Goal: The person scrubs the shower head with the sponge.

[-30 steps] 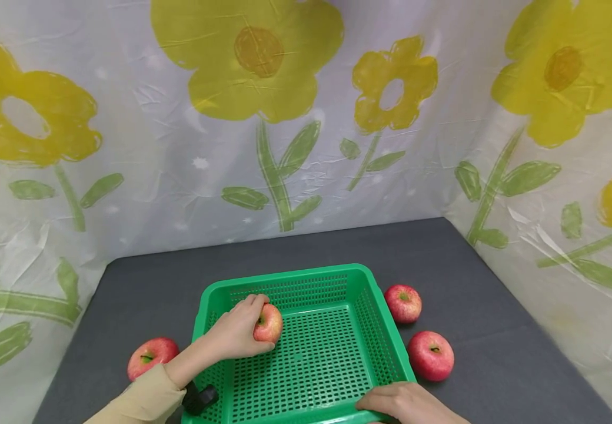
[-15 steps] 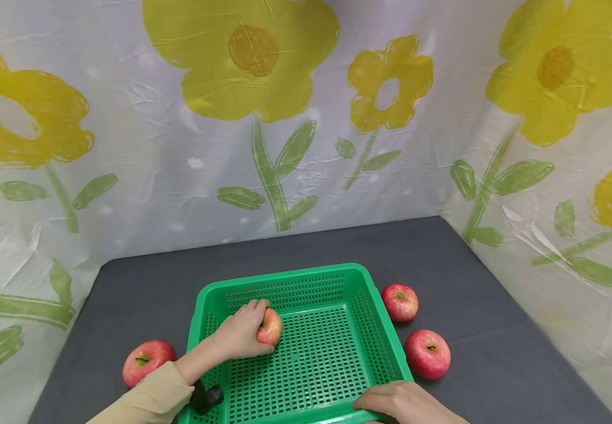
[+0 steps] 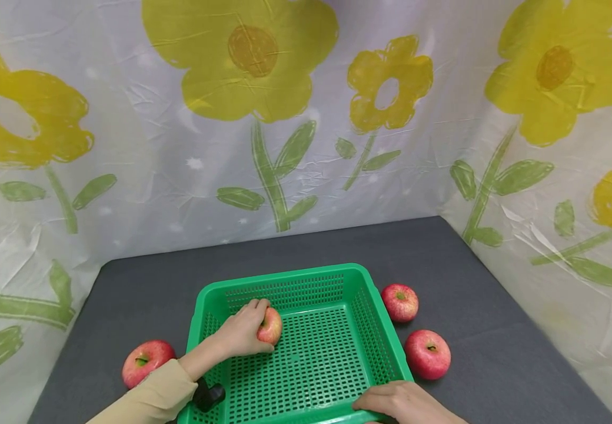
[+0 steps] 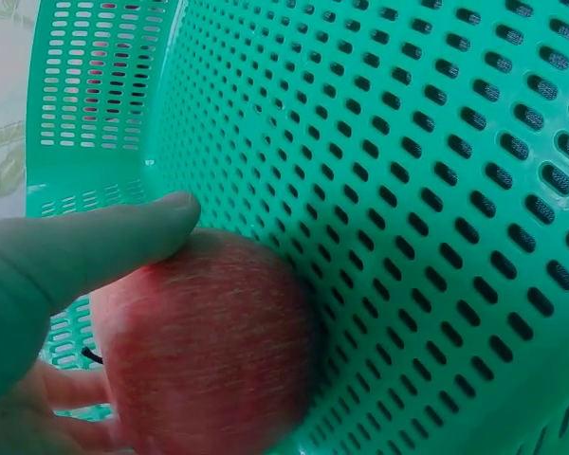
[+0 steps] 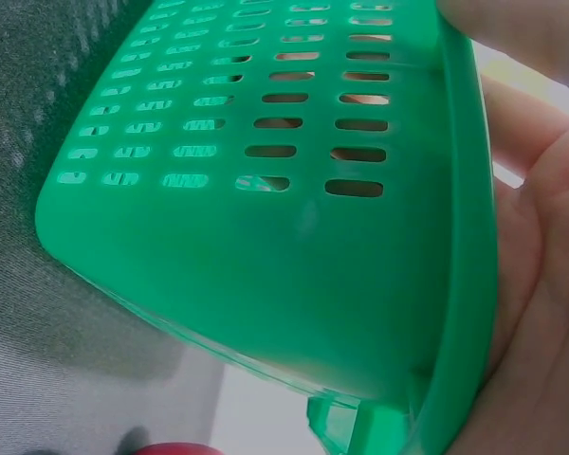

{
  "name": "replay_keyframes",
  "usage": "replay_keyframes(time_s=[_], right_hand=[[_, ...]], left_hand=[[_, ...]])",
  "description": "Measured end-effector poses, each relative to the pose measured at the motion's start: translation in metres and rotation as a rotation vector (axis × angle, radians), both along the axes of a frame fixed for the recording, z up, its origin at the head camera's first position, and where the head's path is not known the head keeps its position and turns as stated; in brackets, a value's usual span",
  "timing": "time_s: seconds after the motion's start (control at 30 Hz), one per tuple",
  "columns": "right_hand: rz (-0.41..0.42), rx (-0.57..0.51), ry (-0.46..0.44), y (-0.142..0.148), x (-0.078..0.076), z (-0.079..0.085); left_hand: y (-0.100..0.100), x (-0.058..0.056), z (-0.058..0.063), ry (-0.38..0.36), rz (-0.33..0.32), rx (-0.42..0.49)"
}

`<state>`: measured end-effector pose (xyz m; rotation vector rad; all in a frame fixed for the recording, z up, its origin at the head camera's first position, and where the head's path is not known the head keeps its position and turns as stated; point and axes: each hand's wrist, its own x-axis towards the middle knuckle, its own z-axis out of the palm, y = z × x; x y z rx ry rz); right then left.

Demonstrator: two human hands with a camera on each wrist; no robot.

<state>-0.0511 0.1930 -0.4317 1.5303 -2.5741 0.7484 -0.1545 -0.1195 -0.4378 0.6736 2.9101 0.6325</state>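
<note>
A green plastic basket (image 3: 313,353) with slotted walls and floor sits on the dark table. Inside it, toward the left wall, my left hand (image 3: 239,334) grips a red-and-yellow apple (image 3: 270,327). The left wrist view has my thumb (image 4: 123,242) lying across the apple (image 4: 218,351), its dark stem facing the palm, close over the slotted floor. At the basket's near right corner my right hand (image 3: 403,403) holds the rim. In the right wrist view its fingers and palm (image 5: 550,275) wrap round the rim of the basket (image 5: 266,256).
Two red apples stand outside the basket on its right, one farther back (image 3: 400,303) and one nearer (image 3: 428,354). Another red apple (image 3: 147,362) lies left of it, partly behind the left sleeve (image 3: 152,396). Flower-printed cloth (image 3: 179,176) hangs behind the table (image 3: 147,294) and along its sides.
The view has shifted slightly. My left hand stays on the apple in the basket, a touch lower than a second ago, and my right hand keeps its hold on the rim.
</note>
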Motion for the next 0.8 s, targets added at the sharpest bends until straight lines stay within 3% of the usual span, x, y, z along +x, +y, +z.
replay_keyframes(time_s=[0.13,0.3,0.4,0.5,0.63,0.8], right_hand=[[0.02,-0.01,0.037,-0.001,-0.001,-0.001],[0.052,-0.02,0.063,-0.002,-0.003,-0.003],[0.054,-0.025,0.063,0.0,-0.004,-0.003],[0.052,-0.031,0.069,0.001,-0.004,-0.004],[0.049,-0.04,0.077,0.002,-0.004,-0.005],[0.061,-0.054,0.08,0.002,-0.004,-0.006]], left_hand=[[-0.005,0.005,0.011,-0.055,0.029,-0.021],[-0.025,0.021,0.05,-0.086,0.067,0.036],[-0.044,0.034,0.074,-0.048,0.06,0.108],[-0.066,0.045,0.09,0.015,0.071,0.152],[-0.094,0.058,0.094,0.053,0.129,0.179],[-0.123,0.068,0.076,0.007,0.201,0.183]])
